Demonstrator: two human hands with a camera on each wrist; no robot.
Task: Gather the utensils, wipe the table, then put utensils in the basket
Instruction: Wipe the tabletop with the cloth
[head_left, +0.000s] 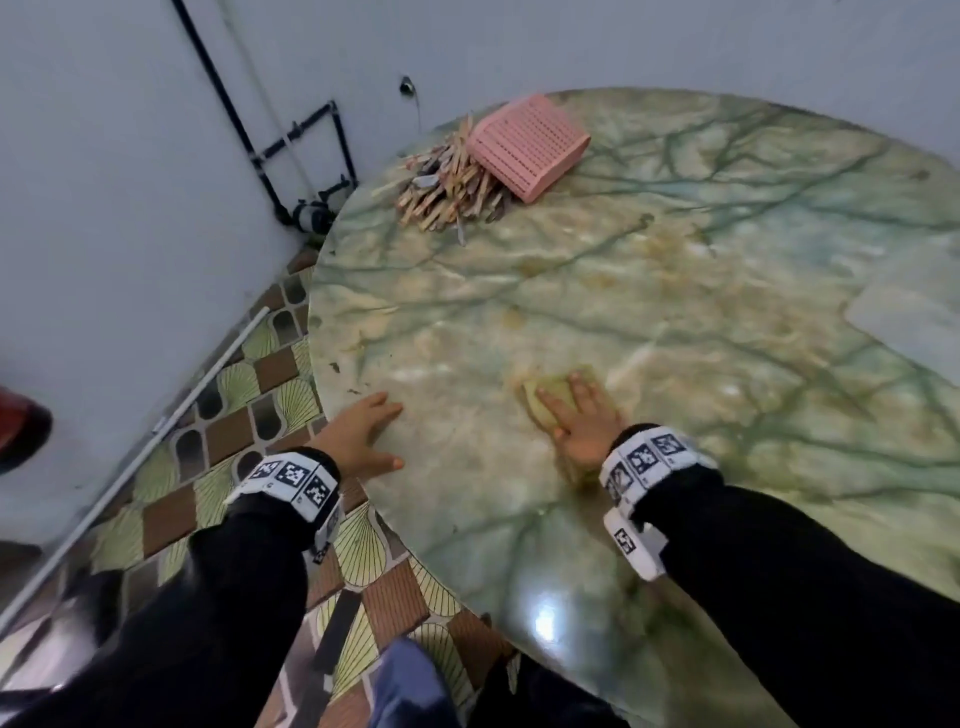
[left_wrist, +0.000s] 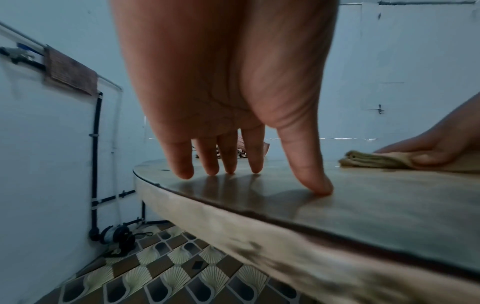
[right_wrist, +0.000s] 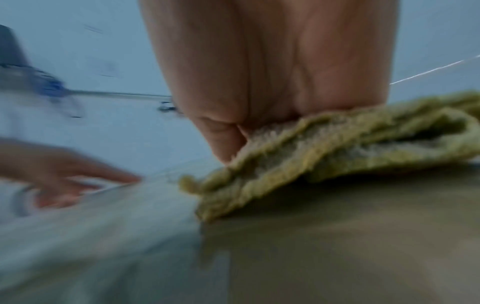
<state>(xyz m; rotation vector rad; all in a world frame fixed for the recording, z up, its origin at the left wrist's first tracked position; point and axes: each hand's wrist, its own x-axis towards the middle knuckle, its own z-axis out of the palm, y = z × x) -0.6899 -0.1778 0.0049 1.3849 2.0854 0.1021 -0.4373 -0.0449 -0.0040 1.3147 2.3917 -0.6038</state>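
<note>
A pink slatted basket (head_left: 527, 145) lies tipped on its side at the far left of the round green marble table (head_left: 675, 270). A heap of wooden utensils (head_left: 449, 189), with a few metal ones mixed in, spills beside the basket's mouth. My right hand (head_left: 582, 421) presses flat, fingers straight, on a folded yellow-green cloth (head_left: 545, 389) near the table's front. In the right wrist view the cloth (right_wrist: 337, 148) bunches under that hand (right_wrist: 259, 92), blurred by motion. My left hand (head_left: 374, 431) rests on the table by its left edge, its straight fingertips (left_wrist: 255, 169) touching the top, holding nothing.
The table's rim (left_wrist: 233, 222) runs just under my left wrist, with patterned floor tiles (head_left: 234, 395) below. Black pipes and a small pump (head_left: 311, 215) stand against the wall at the left. A pale flat sheet (head_left: 909, 322) lies at the table's right.
</note>
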